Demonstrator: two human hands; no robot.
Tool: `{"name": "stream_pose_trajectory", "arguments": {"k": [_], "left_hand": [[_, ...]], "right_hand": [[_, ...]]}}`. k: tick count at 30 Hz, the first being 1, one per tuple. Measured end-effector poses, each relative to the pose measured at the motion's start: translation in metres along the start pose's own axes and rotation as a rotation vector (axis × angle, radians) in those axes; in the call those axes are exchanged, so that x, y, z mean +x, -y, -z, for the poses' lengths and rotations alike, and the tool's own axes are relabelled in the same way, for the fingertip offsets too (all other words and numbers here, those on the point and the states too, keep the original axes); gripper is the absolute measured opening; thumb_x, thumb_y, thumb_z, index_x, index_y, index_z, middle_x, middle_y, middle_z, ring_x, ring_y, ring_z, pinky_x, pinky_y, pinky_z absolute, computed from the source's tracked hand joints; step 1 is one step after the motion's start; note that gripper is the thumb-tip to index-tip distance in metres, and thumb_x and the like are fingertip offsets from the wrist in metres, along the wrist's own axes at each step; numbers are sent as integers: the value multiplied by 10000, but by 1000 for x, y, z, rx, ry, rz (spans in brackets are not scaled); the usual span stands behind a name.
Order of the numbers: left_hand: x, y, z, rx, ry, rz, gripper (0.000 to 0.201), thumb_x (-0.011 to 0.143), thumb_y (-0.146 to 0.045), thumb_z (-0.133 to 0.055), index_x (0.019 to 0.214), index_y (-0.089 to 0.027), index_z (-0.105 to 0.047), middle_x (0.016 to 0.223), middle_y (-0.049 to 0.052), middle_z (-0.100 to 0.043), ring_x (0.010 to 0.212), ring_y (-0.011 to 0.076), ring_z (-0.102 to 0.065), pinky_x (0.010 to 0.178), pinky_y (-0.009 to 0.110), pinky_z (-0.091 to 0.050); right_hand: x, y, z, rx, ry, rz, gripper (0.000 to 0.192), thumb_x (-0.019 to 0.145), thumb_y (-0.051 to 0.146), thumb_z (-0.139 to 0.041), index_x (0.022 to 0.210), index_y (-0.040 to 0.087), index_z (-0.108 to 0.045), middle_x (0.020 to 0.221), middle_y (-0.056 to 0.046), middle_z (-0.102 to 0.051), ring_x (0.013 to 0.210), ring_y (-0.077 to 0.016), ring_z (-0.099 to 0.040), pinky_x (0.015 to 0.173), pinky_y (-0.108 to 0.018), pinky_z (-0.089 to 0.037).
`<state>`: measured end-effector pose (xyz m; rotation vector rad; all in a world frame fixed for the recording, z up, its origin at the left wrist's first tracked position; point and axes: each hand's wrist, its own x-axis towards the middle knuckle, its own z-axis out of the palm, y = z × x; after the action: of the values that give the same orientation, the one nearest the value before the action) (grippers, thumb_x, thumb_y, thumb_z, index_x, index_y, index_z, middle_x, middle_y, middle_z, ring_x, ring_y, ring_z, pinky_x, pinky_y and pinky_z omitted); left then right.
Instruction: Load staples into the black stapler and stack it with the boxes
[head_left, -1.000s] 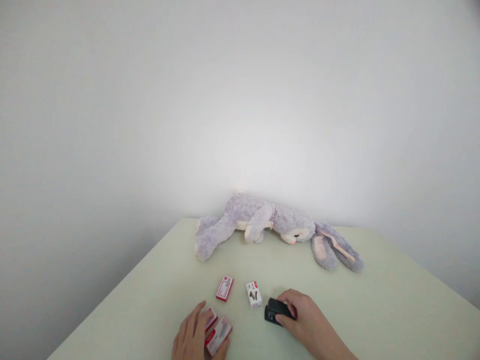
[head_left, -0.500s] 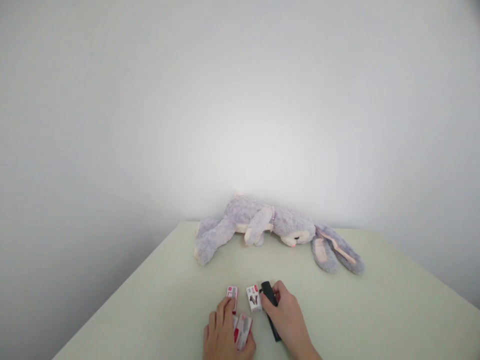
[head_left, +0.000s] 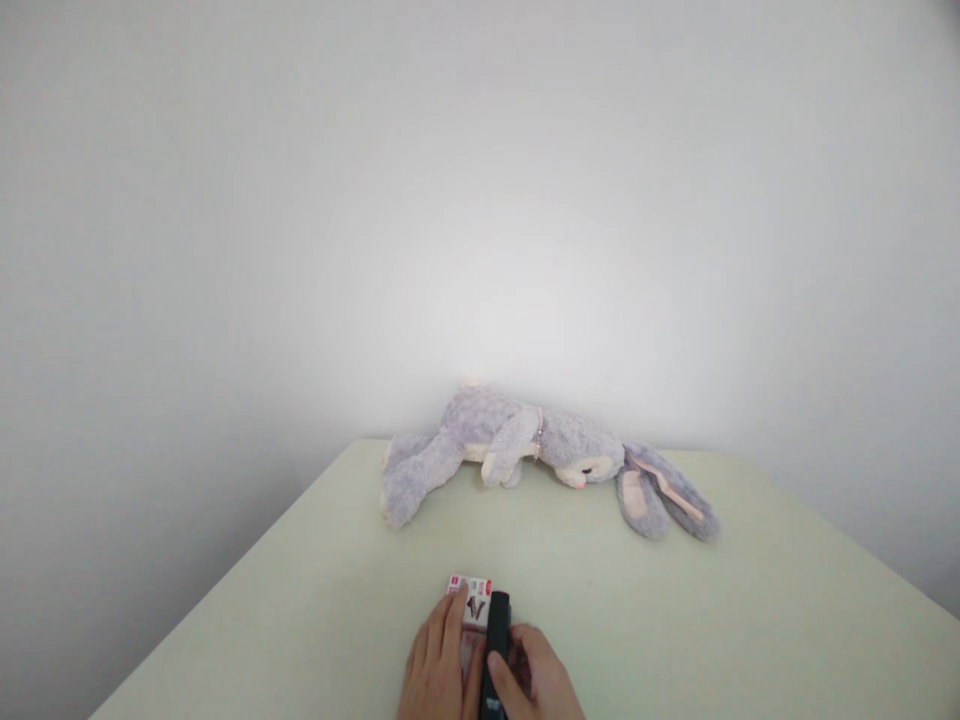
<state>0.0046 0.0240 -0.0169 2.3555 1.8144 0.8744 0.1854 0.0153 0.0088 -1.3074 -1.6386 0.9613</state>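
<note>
Resting at the near edge of the counter [head_left: 300, 600], both hands sit side by side with the boxes [head_left: 472, 598] and stapler [head_left: 496, 640] packed between them. Left hand [head_left: 439, 665]: palm down, fingers extended and held together, flat over the boxes; only the far box ends show past the fingertips, red-and-white print, exact count unclear. Right hand [head_left: 541, 680]: curled around the black stapler, thumb across its top, fingers on its right side. Stapler lies lengthwise, pointing away from the person, its left flank touching the boxes. Whether it is lifted off the surface cannot be told. Plush rabbit [head_left: 525, 455]: lying on its side at the far edge against the wall [head_left: 480, 200], ears trailing right, well apart from the hands.
</note>
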Motion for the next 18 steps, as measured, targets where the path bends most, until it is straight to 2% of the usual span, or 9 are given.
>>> {"name": "stream_pose_trajectory", "arguments": {"k": [2, 5, 10, 12, 15, 18], "left_hand": [[1, 9, 8, 7, -16, -34, 551, 1003, -271, -433, 1550, -298, -383, 1556, 59, -495, 1419, 229, -478, 1137, 422, -480], [0, 28, 26, 26, -71, -19, 530, 1017, -240, -394, 1541, -316, -396, 1535, 45, -514, 1412, 216, -482, 1138, 416, -485], [-5, 77, 56, 44, -82, 46, 517, 1037, -272, -359, 1552, -316, -366, 1541, 41, -493, 1429, 208, -446, 1174, 439, -436], [-7, 94, 64, 92, -73, 93, 511, 1041, -292, -335, 1551, -298, -373, 1539, 62, -497, 1408, 217, -467, 1180, 483, -408], [-8, 110, 77, 223, -48, 171, 517, 1039, -296, -283, 1546, -280, -385, 1540, 83, -508, 1393, 255, -483, 1216, 639, -234], [-8, 108, 96, 282, -130, 240, 536, 1041, -293, -229, 1567, -278, -330, 1544, 71, -507, 1456, 284, -403, 1206, 719, -89]], "right_hand": [[2, 6, -10, 42, 12, 55, 651, 912, 714, -427, 1108, 142, -667, 930, -128, -673, 835, -259, -644, 769, -374, -522], [11, 25, -29, 100, 34, 78, 677, 888, 712, -450, 1118, 125, -695, 955, -140, -659, 839, -266, -644, 773, -396, -536], [31, 60, -74, 150, 63, 60, 460, 890, 544, -568, 1137, 186, -716, 954, -80, -670, 861, -241, -653, 801, -369, -550], [37, 71, -92, 167, 63, 53, 398, 906, 482, -571, 1138, 194, -718, 964, -68, -673, 889, -236, -656, 828, -362, -549], [42, 82, -112, 188, 51, 40, 384, 918, 455, -568, 1154, 187, -708, 982, -65, -677, 910, -232, -658, 852, -359, -549], [39, 76, -113, 189, 3, -4, 487, 952, 496, -504, 1295, 174, -629, 987, -65, -680, 818, -214, -657, 815, -367, -566]]}}
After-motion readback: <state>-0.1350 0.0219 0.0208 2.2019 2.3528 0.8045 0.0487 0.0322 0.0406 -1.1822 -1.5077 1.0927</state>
